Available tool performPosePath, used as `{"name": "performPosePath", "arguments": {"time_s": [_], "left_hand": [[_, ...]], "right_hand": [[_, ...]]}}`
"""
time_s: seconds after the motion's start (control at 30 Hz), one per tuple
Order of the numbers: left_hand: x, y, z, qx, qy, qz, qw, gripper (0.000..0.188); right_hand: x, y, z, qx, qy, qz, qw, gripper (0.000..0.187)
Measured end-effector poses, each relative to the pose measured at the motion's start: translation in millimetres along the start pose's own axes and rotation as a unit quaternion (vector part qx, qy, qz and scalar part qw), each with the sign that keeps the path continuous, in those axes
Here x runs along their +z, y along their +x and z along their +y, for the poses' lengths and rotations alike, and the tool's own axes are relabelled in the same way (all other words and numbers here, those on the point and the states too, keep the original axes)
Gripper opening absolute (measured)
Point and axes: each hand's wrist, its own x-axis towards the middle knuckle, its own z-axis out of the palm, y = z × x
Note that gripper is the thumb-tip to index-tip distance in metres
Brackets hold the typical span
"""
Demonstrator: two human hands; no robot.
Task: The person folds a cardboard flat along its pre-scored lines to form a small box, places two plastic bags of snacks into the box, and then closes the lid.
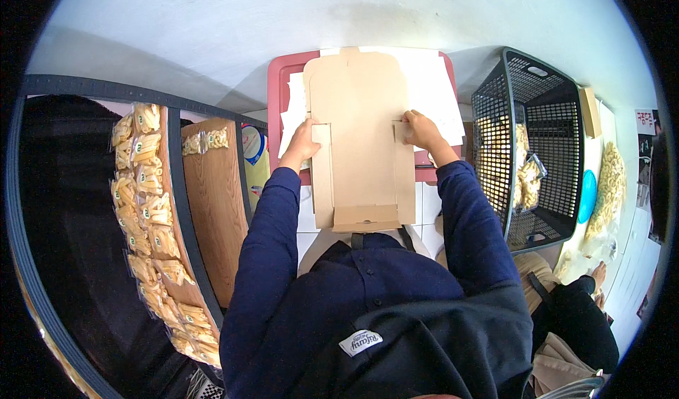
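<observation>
An unfolded brown cardboard box lies in front of me, its rounded end away from me and a small folded-up flap at the near end. My left hand grips its left side, thumb over a side flap. On the opposite side, my right hand pinches the right flap, which is partly raised. Beneath the cardboard, white paper sheets cover much of a red table. Fingers under the cardboard are hidden on both sides.
At left, a shelf rack holds several clear packets of pale snacks. A black plastic basket with snack packets stands at right. Beyond it are a large bag of snacks, a blue lid and another person's hand.
</observation>
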Motion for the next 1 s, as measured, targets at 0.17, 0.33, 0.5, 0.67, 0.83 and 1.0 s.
{"name": "performPosePath", "arguments": {"time_s": [0.17,0.33,0.5,0.67,0.83,1.0], "left_hand": [[1.3,-14.2,12.1,0.063,0.065,0.051,0.995,0.043],[14.1,-48.0,17.1,0.179,0.255,0.124,0.942,0.023],[41.3,-87.0,22.4,0.12,0.253,0.076,0.957,0.046],[52.5,-108.8,14.1,0.078,0.254,0.001,0.964,0.084],[50.1,-105.5,7.4,0.092,0.253,-0.023,0.963,0.091],[52.1,-105.3,8.6,0.077,0.265,-0.027,0.961,0.093]], "right_hand": [[3.2,-16.5,-12.1,-0.007,-0.029,0.023,0.999,0.03],[19.7,-43.9,-16.7,-0.114,-0.094,0.131,0.98,0.023],[31.7,-56.0,-19.8,-0.09,-0.125,0.149,0.977,0.02],[39.9,-63.3,-20.5,-0.048,-0.113,0.127,0.984,0.021],[45.2,-98.2,-20.8,-0.089,-0.098,0.104,0.986,0.044],[53.4,-115.6,-27.6,-0.036,-0.13,0.046,0.99,0.069]]}}
